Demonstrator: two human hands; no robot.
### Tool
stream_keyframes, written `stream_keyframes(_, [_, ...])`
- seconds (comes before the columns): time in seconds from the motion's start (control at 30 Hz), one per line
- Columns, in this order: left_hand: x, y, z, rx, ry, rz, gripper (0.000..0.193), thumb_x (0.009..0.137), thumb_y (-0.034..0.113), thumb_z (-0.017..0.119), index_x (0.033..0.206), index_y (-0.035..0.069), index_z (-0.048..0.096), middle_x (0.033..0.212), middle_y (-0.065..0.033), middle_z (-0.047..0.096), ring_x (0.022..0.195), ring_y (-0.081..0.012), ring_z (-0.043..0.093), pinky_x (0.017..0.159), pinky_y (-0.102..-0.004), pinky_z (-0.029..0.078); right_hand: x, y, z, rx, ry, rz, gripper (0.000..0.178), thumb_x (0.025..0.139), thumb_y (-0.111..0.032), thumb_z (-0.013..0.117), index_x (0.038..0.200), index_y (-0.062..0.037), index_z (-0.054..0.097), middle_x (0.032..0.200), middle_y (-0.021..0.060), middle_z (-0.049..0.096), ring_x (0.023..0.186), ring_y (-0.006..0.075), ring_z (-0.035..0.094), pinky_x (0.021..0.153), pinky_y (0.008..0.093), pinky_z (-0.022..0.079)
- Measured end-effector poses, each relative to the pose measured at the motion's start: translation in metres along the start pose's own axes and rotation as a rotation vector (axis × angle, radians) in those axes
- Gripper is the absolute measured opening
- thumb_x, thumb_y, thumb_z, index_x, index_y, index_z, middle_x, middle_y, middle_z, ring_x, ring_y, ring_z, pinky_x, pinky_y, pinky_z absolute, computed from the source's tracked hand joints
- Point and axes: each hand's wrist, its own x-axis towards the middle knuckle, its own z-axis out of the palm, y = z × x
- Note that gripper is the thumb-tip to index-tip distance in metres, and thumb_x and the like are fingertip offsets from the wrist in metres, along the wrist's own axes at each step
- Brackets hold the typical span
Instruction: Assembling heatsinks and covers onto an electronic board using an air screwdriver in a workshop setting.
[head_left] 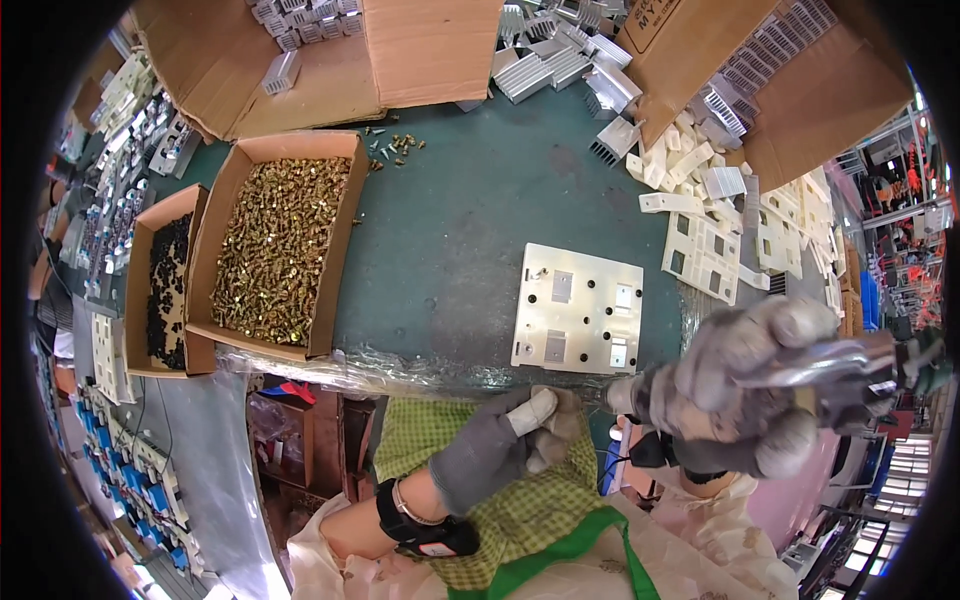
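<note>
My right hand, in a grey glove with pale fingertips, is closed round a shiny metal cylindrical tool beyond the bench's right front edge. Motion blurs the tool, so its exact kind is unclear. My left hand, gloved alike, is just below the front edge with fingers curled in; whatever they may hold is hidden. Between and beyond the hands, a cream plastic plate lies flat on the green bench. Small metal pieces and several black round spots show on it. Neither hand touches the plate.
At the left stand a cardboard tray of brass-coloured screws and a narrower tray of small black parts. Loose screws lie behind. Cardboard boxes and aluminium heat sinks fill the back; cream plastic parts pile up right.
</note>
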Motion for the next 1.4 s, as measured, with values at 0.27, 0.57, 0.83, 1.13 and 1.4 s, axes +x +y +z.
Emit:
stream_keyframes(0.27, [0.005,-0.003,-0.003,0.030,-0.058,-0.015,0.042,0.094,0.046,0.055,0.100,0.004,0.058,0.069,-0.0043,0.056,0.052,-0.0098,0.045,0.047,-0.0229,0.034,0.023,-0.030,0.007,-0.024,-0.268,0.161,0.049,0.088,-0.028,0.067,0.128,-0.0053,0.048,0.105,0.0172,0.061,0.091,0.0286,0.059,0.081,0.0441,0.053])
stream_keyframes(0.57, [0.018,-0.001,-0.004,0.051,-0.215,0.082,0.059,0.097,0.056,0.037,0.110,0.002,0.056,0.070,-0.0041,0.059,0.052,-0.0097,0.046,0.049,-0.0231,0.037,0.027,0.001,0.006,0.054,-0.177,0.028,0.056,0.089,-0.022,0.066,0.134,-0.0027,0.039,0.114,0.0181,0.056,0.097,0.0282,0.059,0.081,0.0448,0.054])
stream_keyframes(0.83, [0.019,0.007,-0.006,0.144,-0.005,0.103,0.064,0.099,0.055,0.030,0.124,0.001,0.053,0.090,-0.0042,0.066,0.069,-0.0108,0.055,0.059,-0.0250,0.042,0.017,0.060,-0.005,-0.071,0.154,0.003,0.062,0.089,-0.018,0.066,0.139,-0.0009,0.033,0.121,0.0188,0.053,0.100,0.0280,0.059,0.080,0.0435,0.054])
stream_keyframes(1.13, [0.019,0.010,-0.013,0.235,0.030,0.101,0.026,0.095,0.013,0.050,0.118,0.003,0.050,0.103,-0.0092,0.064,0.090,-0.0201,0.063,0.078,-0.0336,0.050,0.042,0.034,0.000,-0.105,-0.135,0.213,0.059,0.081,-0.004,0.068,0.133,-0.0021,0.040,0.121,0.0174,0.055,0.097,0.0275,0.061,0.081,0.0384,0.055])
stream_keyframes(1.4, [0.020,0.008,-0.006,0.409,0.020,0.242,0.053,0.100,0.052,0.030,0.117,0.006,0.052,0.096,-0.0067,0.065,0.074,-0.0136,0.056,0.063,-0.0281,0.042,0.042,0.046,0.013,-0.130,-0.083,0.145,0.059,0.086,-0.013,0.067,0.136,-0.0046,0.037,0.120,0.0177,0.054,0.087,0.0269,0.063,0.075,0.0393,0.055])
